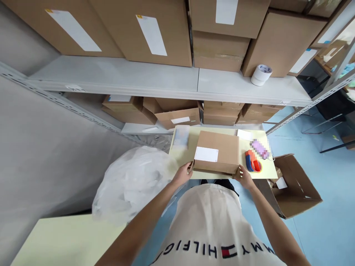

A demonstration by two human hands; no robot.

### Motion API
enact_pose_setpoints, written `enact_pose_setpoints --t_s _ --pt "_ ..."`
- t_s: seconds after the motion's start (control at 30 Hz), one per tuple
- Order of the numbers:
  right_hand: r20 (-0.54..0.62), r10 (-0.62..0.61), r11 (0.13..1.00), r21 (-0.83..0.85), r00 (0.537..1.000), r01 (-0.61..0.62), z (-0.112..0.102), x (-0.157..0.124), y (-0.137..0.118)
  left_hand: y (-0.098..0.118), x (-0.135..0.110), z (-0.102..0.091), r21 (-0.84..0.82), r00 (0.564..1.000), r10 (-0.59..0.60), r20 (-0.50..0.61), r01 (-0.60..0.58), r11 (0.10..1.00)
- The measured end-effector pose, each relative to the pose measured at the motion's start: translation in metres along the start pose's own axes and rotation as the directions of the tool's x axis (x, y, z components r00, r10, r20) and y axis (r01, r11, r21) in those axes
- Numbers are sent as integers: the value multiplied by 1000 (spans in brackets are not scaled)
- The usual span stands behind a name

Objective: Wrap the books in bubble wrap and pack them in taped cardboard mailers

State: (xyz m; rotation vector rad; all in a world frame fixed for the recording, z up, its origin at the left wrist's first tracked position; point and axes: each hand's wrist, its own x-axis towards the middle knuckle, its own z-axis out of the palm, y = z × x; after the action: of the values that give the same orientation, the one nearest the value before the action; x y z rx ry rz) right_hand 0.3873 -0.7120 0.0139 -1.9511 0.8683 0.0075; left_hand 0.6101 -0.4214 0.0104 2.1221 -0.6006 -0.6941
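Note:
A brown cardboard box (224,144) with a white label (206,154) lies on the small pale-yellow table (181,155), near its front edge. My left hand (183,174) grips the box at its near left corner, fingers curled by a side flap. At the near right corner my right hand (244,177) is closed on the cardboard in the same way. The box's underside is hidden. To the right of it sits a red and blue tape dispenser (252,161), with a blurred purple item (260,148) just behind.
Grey shelves (166,79) carrying several cardboard boxes (155,33) stand behind the table. A tape roll (261,75) rests on the upper shelf. White plastic bags (135,181) bulge at left. An open carton (296,188) sits on the blue floor at right.

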Motion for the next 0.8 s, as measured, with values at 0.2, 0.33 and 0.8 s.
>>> enact_pose_setpoints --t_s 0.2,0.33,0.8 --pt "-378 -43 999 -14 925 40 -33 -1 -33 23 14 -25 -110 931 -39 -363 -1 994" --pt "-463 -93 996 -45 882 82 -67 23 -61 50 50 -52 -202 894 -28 -446 -70 977" --pt "-11 -284 553 -819 959 154 -64 38 -97 80 67 -63 543 968 227 -109 -133 829"
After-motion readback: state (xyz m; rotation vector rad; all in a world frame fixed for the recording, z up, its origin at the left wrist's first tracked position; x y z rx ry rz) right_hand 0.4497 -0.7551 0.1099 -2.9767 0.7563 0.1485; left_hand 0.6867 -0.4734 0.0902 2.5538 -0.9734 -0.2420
